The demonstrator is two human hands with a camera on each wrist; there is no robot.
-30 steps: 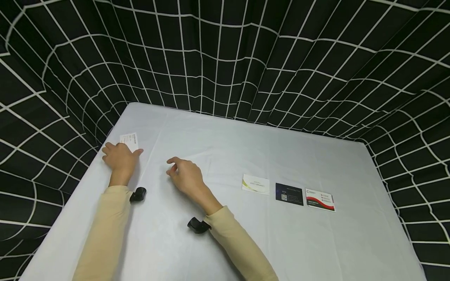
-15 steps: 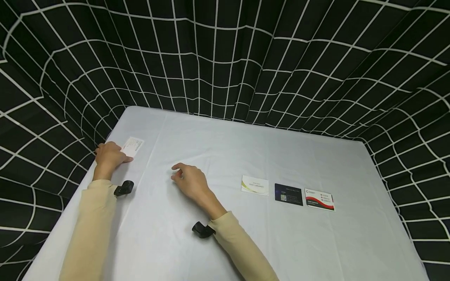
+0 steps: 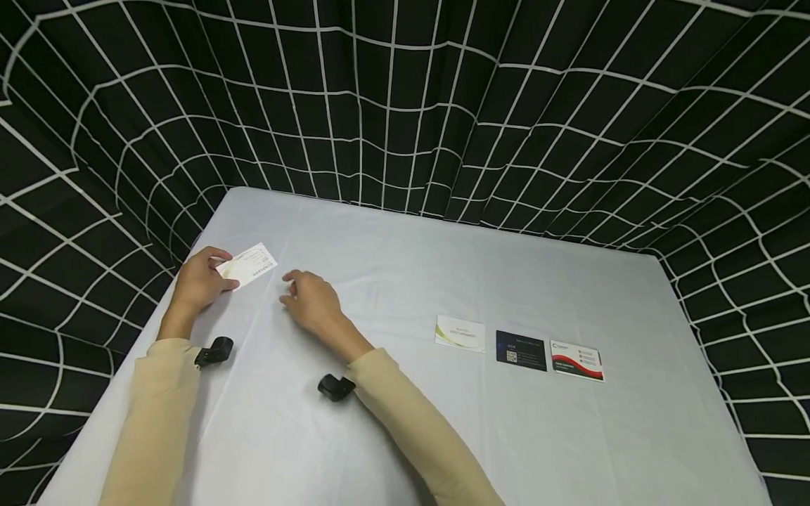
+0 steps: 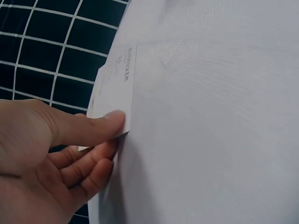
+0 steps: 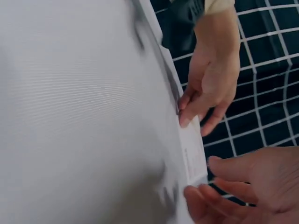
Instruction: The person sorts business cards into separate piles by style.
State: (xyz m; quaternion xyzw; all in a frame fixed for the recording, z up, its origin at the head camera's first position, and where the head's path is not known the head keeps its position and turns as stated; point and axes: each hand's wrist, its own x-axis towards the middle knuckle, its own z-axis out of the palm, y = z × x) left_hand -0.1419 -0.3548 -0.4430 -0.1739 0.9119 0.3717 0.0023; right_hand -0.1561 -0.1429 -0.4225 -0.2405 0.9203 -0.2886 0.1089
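My left hand pinches a white business card by its near-left end, thumb on top and fingers underneath. Small printed text shows on the card, which is turned at a slant at the left side of the table. The left wrist view shows the thumb lying flat on the card near one corner. To the right of it hovers my right hand, its fingers loosely bent and holding nothing. From the right wrist, the thumb and fingers of this hand stand apart close to the card's free end.
Three business cards lie in a row on the white-covered table: a white one with a yellow-green curve, a dark blue one, and a red, white and dark one. A black curtain with white grid lines surrounds the table.
My left hand has come to grip the card by its end, turning it clockwise and bringing it slightly right. My right hand has shifted up and left toward the card.
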